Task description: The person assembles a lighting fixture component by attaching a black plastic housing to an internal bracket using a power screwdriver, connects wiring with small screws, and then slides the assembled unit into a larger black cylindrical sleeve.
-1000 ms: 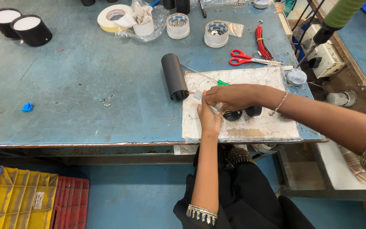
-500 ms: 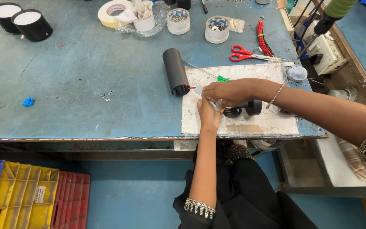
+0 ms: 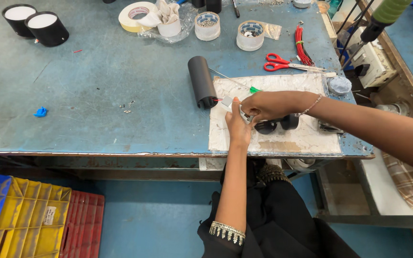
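1. The left hand (image 3: 238, 128) and right hand (image 3: 265, 106) meet over a worn white mat (image 3: 307, 138), pinching a small grey part (image 3: 227, 101); the fingers are closed on it.
2. Just under the right hand sits a black tool (image 3: 276, 125).
3. Left of the grip lies a black tube (image 3: 201, 81), nearly touching the part.
4. Beyond lie red scissors (image 3: 283, 63).
5. Farther off stand tape rolls (image 3: 207, 26).

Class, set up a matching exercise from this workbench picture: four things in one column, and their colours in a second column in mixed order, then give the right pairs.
Things:
1. scissors
2. tube lying by the white mat
3. crate on the floor
4. tape roll

Colours:
A. yellow
B. cream
C. red handles
D. black

Pairs: 1-C, 2-D, 3-A, 4-B
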